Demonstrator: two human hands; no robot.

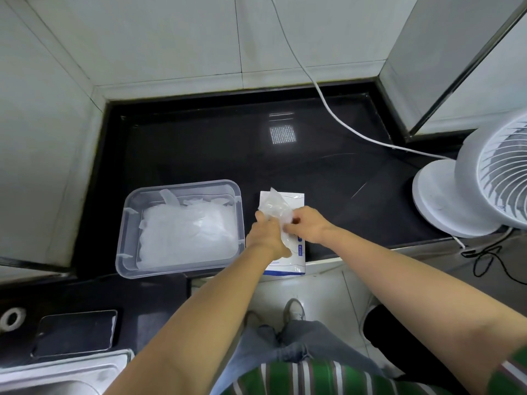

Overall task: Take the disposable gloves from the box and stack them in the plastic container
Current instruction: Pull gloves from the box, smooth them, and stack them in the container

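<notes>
Two hands are hovering over the box (295,263) at the near edge of the tabletop (214,149) — left hand (263,238) and right hand (309,225) both pinching one clear glove (275,208) in curled fingers (260,217). Just left, the plastic container (185,184) is holding stacked gloves (185,232).

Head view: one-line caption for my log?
Left hand and right hand hold a clear glove over the box, beside the plastic container of gloves.

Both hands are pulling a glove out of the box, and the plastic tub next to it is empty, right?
Not quite. The head view shows the plastic container beside the box holds a pile of clear gloves. The rest is right: the left hand and right hand both hold a glove over the box.
</notes>
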